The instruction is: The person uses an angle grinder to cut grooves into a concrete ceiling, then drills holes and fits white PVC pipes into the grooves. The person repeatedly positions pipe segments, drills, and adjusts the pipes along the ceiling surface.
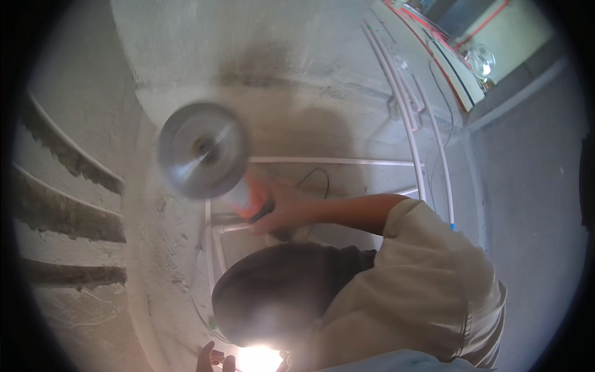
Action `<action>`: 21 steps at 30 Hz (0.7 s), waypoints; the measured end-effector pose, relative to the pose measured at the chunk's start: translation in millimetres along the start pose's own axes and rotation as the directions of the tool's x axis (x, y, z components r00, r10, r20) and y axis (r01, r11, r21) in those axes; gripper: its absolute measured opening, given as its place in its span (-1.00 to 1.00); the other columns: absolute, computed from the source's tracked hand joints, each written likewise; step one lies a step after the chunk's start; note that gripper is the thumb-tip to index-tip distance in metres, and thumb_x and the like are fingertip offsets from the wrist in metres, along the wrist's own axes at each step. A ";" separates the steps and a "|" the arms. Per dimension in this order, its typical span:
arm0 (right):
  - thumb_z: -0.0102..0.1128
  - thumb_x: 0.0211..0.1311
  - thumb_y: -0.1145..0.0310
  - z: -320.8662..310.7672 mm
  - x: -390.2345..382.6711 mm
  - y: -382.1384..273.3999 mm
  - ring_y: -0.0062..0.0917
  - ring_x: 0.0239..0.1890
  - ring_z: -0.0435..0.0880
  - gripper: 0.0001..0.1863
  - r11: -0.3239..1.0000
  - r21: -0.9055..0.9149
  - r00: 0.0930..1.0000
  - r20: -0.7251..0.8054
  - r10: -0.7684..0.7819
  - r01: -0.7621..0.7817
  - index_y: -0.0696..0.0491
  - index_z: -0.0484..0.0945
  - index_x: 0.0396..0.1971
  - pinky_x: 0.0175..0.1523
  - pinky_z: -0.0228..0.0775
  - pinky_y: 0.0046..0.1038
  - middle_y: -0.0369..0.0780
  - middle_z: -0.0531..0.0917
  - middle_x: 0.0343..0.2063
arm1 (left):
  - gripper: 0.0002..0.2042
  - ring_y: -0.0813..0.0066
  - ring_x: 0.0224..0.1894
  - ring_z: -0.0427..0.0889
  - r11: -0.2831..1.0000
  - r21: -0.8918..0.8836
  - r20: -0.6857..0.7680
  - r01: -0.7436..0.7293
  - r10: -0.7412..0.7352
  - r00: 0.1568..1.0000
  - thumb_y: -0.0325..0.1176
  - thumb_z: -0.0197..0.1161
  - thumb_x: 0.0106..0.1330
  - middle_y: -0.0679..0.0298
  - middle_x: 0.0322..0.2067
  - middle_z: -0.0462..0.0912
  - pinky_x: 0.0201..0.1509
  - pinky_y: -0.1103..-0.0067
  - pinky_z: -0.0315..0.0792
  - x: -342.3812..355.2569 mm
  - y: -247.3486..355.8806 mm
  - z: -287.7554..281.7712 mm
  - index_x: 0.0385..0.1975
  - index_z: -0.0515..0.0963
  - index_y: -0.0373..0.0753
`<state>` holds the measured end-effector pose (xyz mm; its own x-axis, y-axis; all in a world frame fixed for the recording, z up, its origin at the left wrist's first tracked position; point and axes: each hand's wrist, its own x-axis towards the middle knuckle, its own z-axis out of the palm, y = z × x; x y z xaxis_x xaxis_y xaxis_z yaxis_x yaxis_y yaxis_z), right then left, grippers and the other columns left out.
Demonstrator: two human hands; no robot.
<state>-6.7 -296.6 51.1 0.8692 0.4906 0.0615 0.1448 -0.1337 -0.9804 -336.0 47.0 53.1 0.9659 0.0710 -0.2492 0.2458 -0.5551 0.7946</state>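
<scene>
At the lower edge, left of the middle, shows part of my left hand (215,359), its fingers curled beside a brightly lit lamp (259,359). Glare hides much of the grip, but the lamp seems held in it. My right hand is out of the picture. Just in front of me a co-worker in a beige shirt (427,279) and dark cap (266,291) bends forward. That person's hand (288,208) grips an orange-red angle grinder (253,197). Its large round disc (204,149) is blurred as if spinning, and faces up toward me.
Several dark, rough-edged slots (62,204) run along the wall at left. White pipes (403,118) stand at the right and a horizontal pipe (334,161) crosses the middle. A black cable (326,180) loops near the grinder. Bluish fabric (403,361) shows at the bottom edge.
</scene>
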 end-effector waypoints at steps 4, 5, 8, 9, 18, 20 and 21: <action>0.49 0.03 0.34 -84.3 -51.6 -61.8 -0.52 -0.30 0.73 -0.50 0.976 0.146 0.964 -0.190 0.188 -0.162 0.15 0.58 -0.01 -0.19 0.58 -0.37 -0.19 0.70 -0.29 | -0.47 0.50 -0.18 0.59 0.995 -0.009 0.102 0.098 -0.096 0.990 -0.40 0.44 0.34 0.26 -0.21 0.66 -0.11 0.53 0.54 11.0 -10.0 -8.2 0.31 0.51 -0.26; 0.45 0.07 0.34 -97.9 -53.0 -67.0 -0.47 -0.34 0.74 -0.54 0.974 0.216 0.929 -0.371 0.021 0.064 0.17 0.58 -0.02 -0.22 0.60 -0.36 -0.18 0.70 -0.31 | -0.48 0.50 -0.18 0.59 0.984 -0.055 0.118 0.170 -0.162 0.980 -0.39 0.44 0.34 0.26 -0.21 0.66 -0.11 0.53 0.53 14.8 -6.8 -13.0 0.31 0.51 -0.26; 0.40 0.13 0.17 -162.7 -53.8 -83.9 -0.35 -0.29 0.76 -0.51 0.940 0.122 0.711 -0.686 -0.153 0.319 0.21 0.55 -0.06 -0.20 0.68 -0.30 -0.10 0.71 -0.30 | -0.51 0.52 -0.17 0.57 0.941 -0.251 0.084 0.228 -0.213 0.973 -0.44 0.39 0.38 0.29 -0.22 0.64 -0.11 0.55 0.52 29.3 8.8 -29.6 0.31 0.51 -0.29; 0.39 0.14 0.19 -187.7 -53.4 -88.6 -0.35 -0.34 0.76 -0.54 0.944 0.096 0.631 -0.764 -0.132 0.314 0.20 0.55 -0.09 -0.21 0.68 -0.30 -0.09 0.71 -0.33 | -0.52 0.52 -0.17 0.57 0.932 -0.269 0.077 0.242 -0.229 0.970 -0.46 0.37 0.39 0.29 -0.22 0.64 -0.10 0.56 0.52 35.3 13.0 -36.3 0.30 0.50 -0.30; 0.45 0.03 0.32 -477.8 51.5 -17.2 -0.56 -0.47 0.61 -0.63 0.994 -0.082 0.592 -0.805 -0.023 -0.073 0.11 0.61 -0.15 -0.37 0.45 -0.41 -0.26 0.65 -0.37 | -0.52 0.52 -0.14 0.64 0.950 -0.053 0.072 0.307 -0.303 0.950 -0.50 0.33 0.43 0.22 -0.23 0.73 0.06 0.57 0.53 76.4 -23.0 -74.8 0.35 0.48 -0.28; 0.45 0.08 0.33 -530.5 88.8 18.3 -0.56 -0.42 0.63 -0.63 0.961 -0.111 0.539 -0.841 0.046 -0.255 0.13 0.61 -0.12 -0.31 0.48 -0.37 -0.27 0.67 -0.31 | -0.48 0.49 -0.11 0.66 0.937 0.089 0.074 0.337 -0.344 0.936 -0.46 0.36 0.43 0.19 -0.19 0.76 0.10 0.51 0.55 87.1 -40.1 -79.4 0.39 0.45 -0.22; 0.44 0.11 0.33 -550.8 125.2 33.2 -0.56 -0.39 0.65 -0.64 0.938 -0.147 0.556 -0.829 0.056 -0.314 0.13 0.61 -0.10 -0.27 0.50 -0.35 -0.28 0.68 -0.28 | -0.51 0.26 -0.12 0.69 0.900 0.255 0.003 0.353 -0.366 0.931 -0.29 0.41 0.35 0.08 -0.17 0.75 0.06 0.36 0.56 90.9 -49.5 -81.3 0.26 0.52 -0.25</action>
<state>367.3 -714.0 129.4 0.8836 -0.4486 0.1340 -0.0680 -0.4062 -0.9112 -253.7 148.3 36.1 0.8089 0.2664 -0.5241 0.5410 -0.6863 0.4861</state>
